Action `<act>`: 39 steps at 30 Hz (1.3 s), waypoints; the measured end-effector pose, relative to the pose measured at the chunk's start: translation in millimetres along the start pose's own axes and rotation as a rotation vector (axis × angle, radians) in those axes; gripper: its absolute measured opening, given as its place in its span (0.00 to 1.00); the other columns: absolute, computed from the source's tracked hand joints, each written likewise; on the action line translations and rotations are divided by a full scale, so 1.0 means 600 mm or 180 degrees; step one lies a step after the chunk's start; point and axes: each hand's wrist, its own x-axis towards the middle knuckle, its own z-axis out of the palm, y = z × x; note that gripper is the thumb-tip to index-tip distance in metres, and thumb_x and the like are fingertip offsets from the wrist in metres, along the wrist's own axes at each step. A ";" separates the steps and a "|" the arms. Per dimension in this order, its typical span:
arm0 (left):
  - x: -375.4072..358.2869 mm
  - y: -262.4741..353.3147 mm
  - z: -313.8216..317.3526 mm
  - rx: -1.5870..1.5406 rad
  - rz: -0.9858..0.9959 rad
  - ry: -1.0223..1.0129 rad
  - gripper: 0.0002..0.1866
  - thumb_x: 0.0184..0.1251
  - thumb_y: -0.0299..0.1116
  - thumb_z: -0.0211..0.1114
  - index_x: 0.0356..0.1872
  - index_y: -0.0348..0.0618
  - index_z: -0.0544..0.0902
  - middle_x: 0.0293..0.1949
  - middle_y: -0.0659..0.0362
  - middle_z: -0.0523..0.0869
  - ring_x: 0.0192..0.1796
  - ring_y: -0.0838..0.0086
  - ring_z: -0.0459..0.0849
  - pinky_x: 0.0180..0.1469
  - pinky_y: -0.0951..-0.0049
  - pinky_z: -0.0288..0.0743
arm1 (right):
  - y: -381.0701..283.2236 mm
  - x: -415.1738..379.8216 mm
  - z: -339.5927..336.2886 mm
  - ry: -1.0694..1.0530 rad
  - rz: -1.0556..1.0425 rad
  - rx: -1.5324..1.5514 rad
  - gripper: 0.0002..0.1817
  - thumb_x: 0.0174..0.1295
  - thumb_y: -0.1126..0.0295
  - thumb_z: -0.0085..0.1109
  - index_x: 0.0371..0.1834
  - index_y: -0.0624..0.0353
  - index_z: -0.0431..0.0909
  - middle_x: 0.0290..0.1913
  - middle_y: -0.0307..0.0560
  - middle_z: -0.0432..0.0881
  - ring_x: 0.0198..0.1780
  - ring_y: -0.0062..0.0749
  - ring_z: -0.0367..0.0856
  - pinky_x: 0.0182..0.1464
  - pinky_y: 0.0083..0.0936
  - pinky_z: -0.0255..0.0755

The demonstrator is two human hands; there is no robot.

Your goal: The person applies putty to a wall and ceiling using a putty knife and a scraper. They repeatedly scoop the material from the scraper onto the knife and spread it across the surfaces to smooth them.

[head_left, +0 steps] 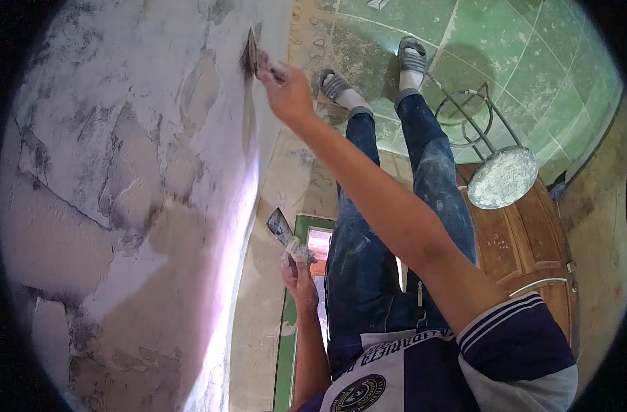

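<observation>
My right hand point(286, 89) reaches out to the wall with its fingers closed round a trowel point(251, 51). The trowel's thin blade is seen nearly edge-on, against or very close to the wall surface point(155, 172). Lower down, near my left thigh, my left hand point(299, 280) grips a putty knife point(280, 226), its blade pointing up and away from me. A pale lump of filler point(299, 251) clings around the base of that blade. Patches of old coating and smoother grey-white areas show on the wall.
A round-topped metal stool point(503, 177), spattered white, stands to my right. Behind it is a brown wooden door point(526, 247). A green frame point(286, 343) runs beside my left arm. Dusty green tiles point(478, 41) cover the floor around my sandals point(334, 84).
</observation>
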 end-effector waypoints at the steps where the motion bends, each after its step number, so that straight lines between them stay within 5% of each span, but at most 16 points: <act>1: 0.000 0.001 0.002 -0.0006 -0.0019 0.0033 0.14 0.79 0.33 0.54 0.56 0.33 0.75 0.43 0.57 0.80 0.42 0.74 0.78 0.46 0.71 0.74 | -0.011 -0.006 0.010 0.0001 -0.0001 0.0003 0.14 0.64 0.71 0.59 0.48 0.68 0.83 0.41 0.62 0.86 0.45 0.53 0.86 0.50 0.35 0.75; 6: -0.001 -0.002 -0.002 -0.0064 -0.0014 0.0047 0.15 0.79 0.33 0.54 0.57 0.34 0.75 0.43 0.57 0.80 0.43 0.74 0.78 0.47 0.71 0.74 | -0.055 -0.015 0.052 0.0172 -0.0122 -0.0652 0.12 0.58 0.71 0.62 0.41 0.68 0.83 0.38 0.68 0.83 0.46 0.61 0.82 0.51 0.49 0.73; 12: -0.004 -0.003 -0.002 -0.0079 -0.0152 0.0093 0.14 0.79 0.32 0.54 0.57 0.34 0.75 0.44 0.57 0.80 0.44 0.74 0.78 0.49 0.70 0.73 | -0.073 -0.050 0.024 -0.0261 -0.0374 -0.0902 0.15 0.58 0.70 0.62 0.46 0.67 0.84 0.40 0.67 0.84 0.44 0.62 0.82 0.49 0.43 0.75; 14: -0.002 -0.026 -0.017 -0.0033 -0.0095 -0.0070 0.20 0.78 0.35 0.56 0.64 0.35 0.70 0.46 0.58 0.80 0.46 0.74 0.80 0.47 0.72 0.76 | -0.077 -0.069 0.006 -0.0374 -0.0432 -0.0848 0.15 0.58 0.70 0.62 0.47 0.66 0.84 0.39 0.67 0.84 0.44 0.62 0.82 0.49 0.41 0.75; 16: 0.000 -0.027 -0.021 -0.0030 -0.0063 -0.0103 0.20 0.78 0.35 0.56 0.64 0.35 0.70 0.47 0.58 0.80 0.46 0.74 0.79 0.48 0.72 0.76 | -0.069 -0.084 -0.011 -0.0386 -0.0475 -0.0457 0.15 0.60 0.69 0.62 0.49 0.64 0.84 0.38 0.65 0.85 0.41 0.57 0.84 0.46 0.36 0.75; 20: 0.002 -0.022 -0.018 -0.0010 -0.0058 0.0097 0.19 0.78 0.35 0.55 0.63 0.35 0.71 0.47 0.57 0.79 0.46 0.74 0.79 0.48 0.71 0.76 | -0.064 -0.079 -0.076 -0.0234 -0.0366 -0.0397 0.14 0.59 0.68 0.63 0.44 0.66 0.82 0.36 0.70 0.80 0.39 0.64 0.81 0.40 0.42 0.74; 22: 0.003 -0.019 -0.014 -0.0096 -0.0073 0.0094 0.18 0.79 0.34 0.55 0.62 0.35 0.71 0.47 0.57 0.79 0.46 0.74 0.79 0.48 0.71 0.76 | -0.050 -0.045 -0.095 -0.0127 0.0573 -0.0745 0.14 0.61 0.66 0.60 0.43 0.66 0.81 0.34 0.69 0.80 0.39 0.63 0.82 0.39 0.39 0.74; 30: 0.004 0.005 -0.003 -0.0134 -0.0060 -0.0018 0.14 0.79 0.32 0.54 0.56 0.34 0.74 0.46 0.57 0.79 0.45 0.75 0.77 0.47 0.72 0.72 | 0.038 0.075 -0.021 0.0031 -0.0033 -0.0999 0.11 0.61 0.67 0.58 0.41 0.60 0.84 0.33 0.65 0.83 0.39 0.62 0.82 0.44 0.48 0.75; 32: 0.006 0.006 0.000 -0.0074 0.0038 0.0182 0.14 0.79 0.34 0.55 0.55 0.34 0.74 0.43 0.57 0.79 0.43 0.74 0.77 0.47 0.71 0.72 | 0.036 0.077 0.004 -0.0021 -0.0056 -0.0929 0.10 0.61 0.68 0.58 0.39 0.61 0.85 0.34 0.61 0.85 0.35 0.53 0.85 0.42 0.39 0.76; 39: 0.006 0.010 -0.003 -0.0094 -0.0041 -0.0020 0.15 0.79 0.35 0.55 0.55 0.34 0.74 0.43 0.57 0.79 0.44 0.73 0.77 0.48 0.71 0.72 | -0.015 -0.009 0.003 -0.0207 -0.0361 -0.0815 0.13 0.61 0.68 0.60 0.45 0.65 0.83 0.39 0.64 0.84 0.43 0.61 0.83 0.47 0.42 0.76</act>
